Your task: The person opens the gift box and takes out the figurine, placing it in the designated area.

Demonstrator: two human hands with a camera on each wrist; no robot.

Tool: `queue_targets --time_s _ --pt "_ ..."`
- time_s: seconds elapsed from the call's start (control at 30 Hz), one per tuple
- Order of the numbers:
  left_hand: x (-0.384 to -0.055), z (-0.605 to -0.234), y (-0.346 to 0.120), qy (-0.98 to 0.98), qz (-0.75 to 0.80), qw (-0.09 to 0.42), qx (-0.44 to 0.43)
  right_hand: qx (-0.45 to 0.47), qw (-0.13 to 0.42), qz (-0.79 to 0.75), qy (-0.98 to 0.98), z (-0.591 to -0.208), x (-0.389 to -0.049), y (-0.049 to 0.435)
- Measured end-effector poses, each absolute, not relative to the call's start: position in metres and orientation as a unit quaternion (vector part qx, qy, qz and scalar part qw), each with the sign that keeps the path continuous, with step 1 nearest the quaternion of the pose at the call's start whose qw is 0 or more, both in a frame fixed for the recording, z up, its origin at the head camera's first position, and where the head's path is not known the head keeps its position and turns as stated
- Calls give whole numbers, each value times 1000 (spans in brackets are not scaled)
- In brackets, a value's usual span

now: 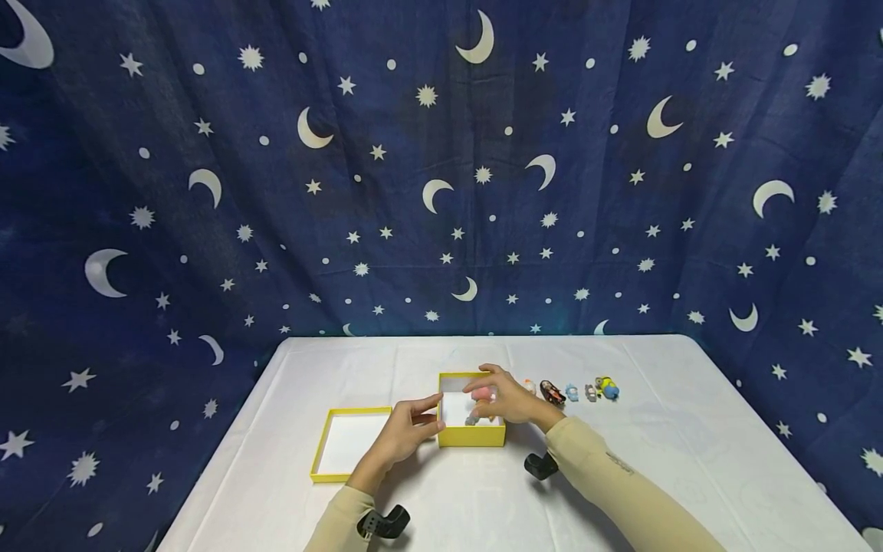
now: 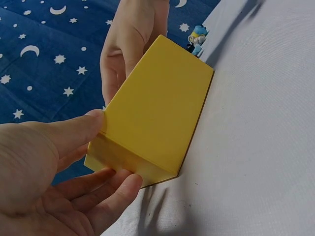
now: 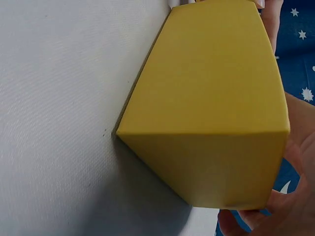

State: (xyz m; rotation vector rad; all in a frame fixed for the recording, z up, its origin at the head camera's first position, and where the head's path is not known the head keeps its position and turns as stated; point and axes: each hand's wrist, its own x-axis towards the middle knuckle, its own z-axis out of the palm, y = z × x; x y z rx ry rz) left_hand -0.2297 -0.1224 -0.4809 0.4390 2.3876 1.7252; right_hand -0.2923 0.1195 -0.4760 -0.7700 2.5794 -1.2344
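The open yellow box (image 1: 472, 437) with a white inside stands on the table. My left hand (image 1: 402, 434) holds its left side; in the left wrist view the thumb is at the upper edge and the fingertips lie against the outer wall. My right hand (image 1: 507, 399) reaches over the box's right side. Between its thumb and fingers is a small pink toy figure (image 1: 482, 393), partly covered by the hand. A small grey figure (image 1: 472, 420) lies in the box below. In the right wrist view, the box (image 3: 206, 73) hides what the right fingertips touch.
The yellow-rimmed lid (image 1: 355, 437) lies at the left, white inside up. Right of the box stand several small toys: an orange-white one (image 1: 529, 386), a dark one (image 1: 552, 392), a light blue one (image 1: 572, 392), a grey one (image 1: 590, 392) and a yellow-blue one (image 1: 608, 388).
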Motion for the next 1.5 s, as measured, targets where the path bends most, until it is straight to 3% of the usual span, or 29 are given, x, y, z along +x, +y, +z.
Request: queue_targets --time_s 0.2,0.8,1.07,1.5 --pt "-221 -470 -121 802 573 74 155 -235 110 -389 884 -477 -289 114" --pt "-222 -469 -122 796 580 86 149 -221 83 -319 918 -478 -285 108" --pt "-240 -498 -125 802 572 81 148 -186 88 -274 939 -474 -286 102" --pt "-242 -501 -125 801 575 80 150 -138 59 -200 968 -472 -280 89"
